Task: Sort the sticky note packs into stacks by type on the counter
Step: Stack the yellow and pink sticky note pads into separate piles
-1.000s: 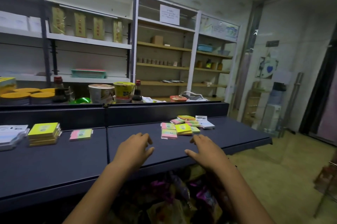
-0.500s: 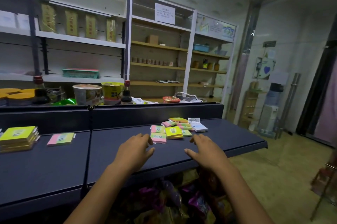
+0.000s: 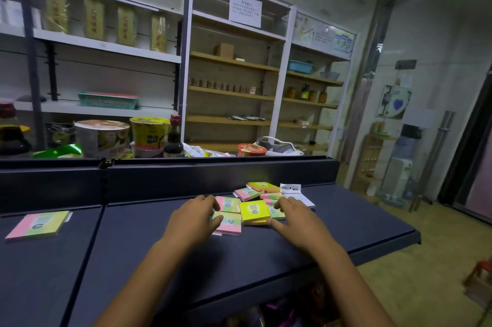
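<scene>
Sorting is at the picking step: both hands reach into the unsorted heap of sticky note packs on the dark counter (image 3: 346,222). Left hand (image 3: 193,218) has its fingers loosely bent, with the thumb touching the pink-and-green pack (image 3: 230,222) at the near left of the heap, but it does not yet clamp on it. Right hand (image 3: 295,216) lies with fingers spread and almost straight, touching the yellow pack (image 3: 254,211) and the packs just behind it. Far to the left, well apart from the heap, one pink-and-green pack (image 3: 38,224) already lies alone. I judge the next move needs a firm pinch on one pack, then carrying it to the matching place.
</scene>
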Tool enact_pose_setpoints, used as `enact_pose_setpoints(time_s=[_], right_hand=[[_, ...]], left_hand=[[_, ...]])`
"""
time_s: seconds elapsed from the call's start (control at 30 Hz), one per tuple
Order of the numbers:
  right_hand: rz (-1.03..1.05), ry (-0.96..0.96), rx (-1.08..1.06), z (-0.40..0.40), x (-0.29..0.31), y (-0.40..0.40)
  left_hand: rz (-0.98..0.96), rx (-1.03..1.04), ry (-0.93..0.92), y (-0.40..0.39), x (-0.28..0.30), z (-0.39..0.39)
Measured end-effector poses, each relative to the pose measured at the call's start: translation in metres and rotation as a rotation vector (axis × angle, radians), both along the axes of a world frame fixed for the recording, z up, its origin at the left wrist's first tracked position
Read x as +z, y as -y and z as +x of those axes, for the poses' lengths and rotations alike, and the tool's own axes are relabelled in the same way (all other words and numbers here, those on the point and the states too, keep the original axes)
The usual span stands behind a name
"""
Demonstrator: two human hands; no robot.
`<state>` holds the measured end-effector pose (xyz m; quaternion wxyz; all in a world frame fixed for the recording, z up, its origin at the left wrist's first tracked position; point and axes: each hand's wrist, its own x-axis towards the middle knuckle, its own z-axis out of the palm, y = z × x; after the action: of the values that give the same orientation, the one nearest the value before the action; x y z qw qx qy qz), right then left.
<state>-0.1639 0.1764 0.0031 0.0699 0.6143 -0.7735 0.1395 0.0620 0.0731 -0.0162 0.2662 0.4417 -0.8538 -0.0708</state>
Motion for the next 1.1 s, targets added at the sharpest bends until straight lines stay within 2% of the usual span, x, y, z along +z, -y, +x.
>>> enact_pose_setpoints(time_s=[0.23,0.5,0.77,1.1], right_hand=[[0.006,0.025,-0.002,-0.033,-0.007,0.042],[-0.017,0.04,0.093,-0.065,-0.013,0.106],[-0.045,0.054,0.229,-0.093,-0.01,0.177],[-0.108,0.176,0.343,-0.096,-0.015,0.224]], left_hand=[[0.025,0.023,0.001,0.045,-0.011,-0.03],[0.05,0.084,-0.004,0.087,-0.021,-0.062],[0.146,0.175,0.033,0.123,-0.032,-0.081],[0.322,0.159,0.062,0.151,-0.046,-0.079]])
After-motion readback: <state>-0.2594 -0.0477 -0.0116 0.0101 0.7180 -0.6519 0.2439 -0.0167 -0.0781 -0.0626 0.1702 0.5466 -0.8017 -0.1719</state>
